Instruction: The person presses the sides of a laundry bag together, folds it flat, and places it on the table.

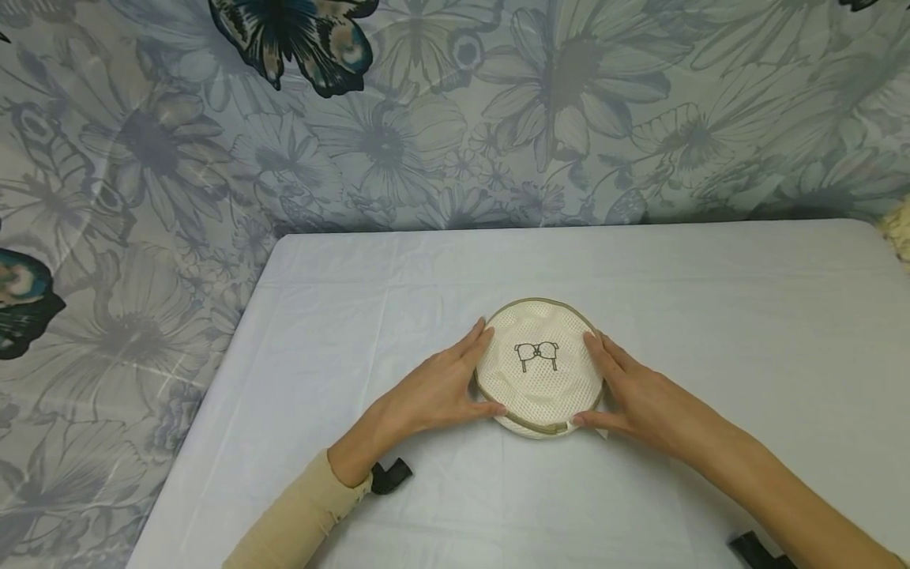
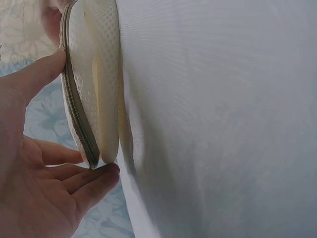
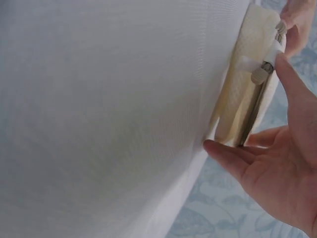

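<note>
A round cream mesh pouch (image 1: pixel 538 367) with an olive zip round its rim and a small line drawing on top lies flat on the white-covered table (image 1: pixel 398 284). My left hand (image 1: pixel 455 383) cups its left side, fingers straight along the rim and thumb at the near edge. On the opposite side my right hand (image 1: pixel 629 391) touches the rim in the same way. In the left wrist view the pouch (image 2: pixel 91 84) sits between the thumb and fingers of the left hand (image 2: pixel 44 188). The right wrist view shows the pouch (image 3: pixel 247 89), its white zip pull (image 3: pixel 258 75) and my right hand (image 3: pixel 282 168).
A floral cloth (image 1: pixel 178 158) hangs behind and to the left of the table. Black wrist straps (image 1: pixel 389 476) show at both forearms. Something cream and fluffy (image 1: pixel 897 229) peeks in at the far right edge. The table's left edge runs diagonally towards me.
</note>
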The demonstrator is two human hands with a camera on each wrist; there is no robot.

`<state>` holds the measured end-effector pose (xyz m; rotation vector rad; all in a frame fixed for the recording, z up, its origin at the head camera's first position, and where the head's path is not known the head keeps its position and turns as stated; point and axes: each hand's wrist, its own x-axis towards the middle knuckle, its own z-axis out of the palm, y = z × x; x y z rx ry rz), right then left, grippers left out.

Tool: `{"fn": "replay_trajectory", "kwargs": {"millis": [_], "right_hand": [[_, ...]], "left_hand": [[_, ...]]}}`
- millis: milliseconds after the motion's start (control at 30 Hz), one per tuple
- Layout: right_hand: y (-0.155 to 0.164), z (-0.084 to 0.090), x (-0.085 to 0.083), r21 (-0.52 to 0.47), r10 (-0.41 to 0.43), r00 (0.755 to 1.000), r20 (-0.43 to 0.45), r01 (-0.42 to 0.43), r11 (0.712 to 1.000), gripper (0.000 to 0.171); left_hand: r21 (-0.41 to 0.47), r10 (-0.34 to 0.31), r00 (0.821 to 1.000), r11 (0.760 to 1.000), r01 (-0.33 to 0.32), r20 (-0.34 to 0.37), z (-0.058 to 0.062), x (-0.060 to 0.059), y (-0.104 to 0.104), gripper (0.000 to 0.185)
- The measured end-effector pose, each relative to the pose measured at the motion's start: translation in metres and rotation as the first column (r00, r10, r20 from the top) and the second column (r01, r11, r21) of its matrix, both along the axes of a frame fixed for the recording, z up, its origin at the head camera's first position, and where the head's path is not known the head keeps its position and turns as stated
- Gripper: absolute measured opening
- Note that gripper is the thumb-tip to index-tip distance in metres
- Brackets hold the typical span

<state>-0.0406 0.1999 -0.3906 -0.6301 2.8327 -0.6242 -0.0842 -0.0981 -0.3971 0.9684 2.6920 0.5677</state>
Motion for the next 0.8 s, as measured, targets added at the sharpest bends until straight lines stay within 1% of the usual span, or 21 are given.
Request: {"fn": "replay_trajectory", "kwargs": {"millis": [100, 267, 433, 633, 800], "right_hand": [[0.001, 0.0, 0.001, 0.001, 0.011, 1.0, -0.009, -0.011, 1.0, 0.112], [0.001, 0.0, 0.001, 0.018, 0.036, 0.995, -0.09, -0.034, 0.999, 0.11], [-0.003, 0.001, -0.001, 0.031, 0.083, 0.989, -0.121, -0.079, 0.996, 0.107], [-0.01, 0.0, -0.006, 0.046, 0.141, 0.975, -0.172, -0.135, 0.99, 0.104], [-0.015, 0.0, -0.008, 0.054, 0.167, 0.962, -0.218, -0.159, 0.986, 0.105]], "left_hand": [[0.0, -0.019, 1.0, 1.0, 0.019, -0.012, 0.0, 0.001, 0.0, 0.108], [0.005, -0.07, 0.996, 0.997, 0.071, -0.046, 0.002, 0.001, 0.001, 0.102], [0.009, -0.109, 0.991, 0.994, 0.11, -0.081, 0.004, 0.001, 0.004, 0.099], [-0.011, -0.132, 0.986, 0.991, 0.132, -0.103, 0.004, 0.001, 0.01, 0.095], [-0.02, -0.149, 0.983, 0.989, 0.147, -0.105, 0.005, 0.0, 0.014, 0.094]]}}
